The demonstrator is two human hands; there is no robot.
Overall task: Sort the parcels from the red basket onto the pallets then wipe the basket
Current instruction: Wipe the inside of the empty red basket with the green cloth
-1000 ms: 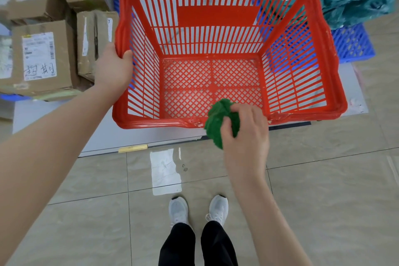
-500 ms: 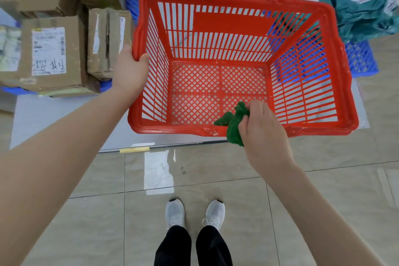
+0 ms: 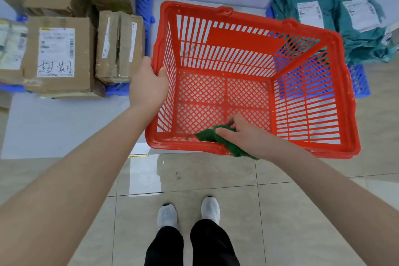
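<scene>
The red basket (image 3: 313, 153) is held up in front of me with nothing but the cloth inside. My left hand (image 3: 148, 86) grips its left rim. My right hand (image 3: 244, 136) reaches over the near rim and presses a green cloth (image 3: 207, 135) against the near wall and the mesh floor. Part of the cloth hangs outside, under my wrist. Brown cardboard parcels (image 3: 58, 54) are stacked on a blue pallet (image 3: 142, 6) at the left. Teal bagged parcels (image 3: 336, 17) lie on another blue pallet (image 3: 359, 80) at the right.
A pale wall runs behind the basket and a white mat (image 3: 64, 127) lies under the left pallet. Glossy beige tiles (image 3: 302, 211) cover the floor. My feet in white shoes (image 3: 187, 214) stand below the basket.
My right hand has moved with the cloth from outside the near rim over it and down inside the basket. The basket has shifted right and turned slightly. My left hand keeps its grip.
</scene>
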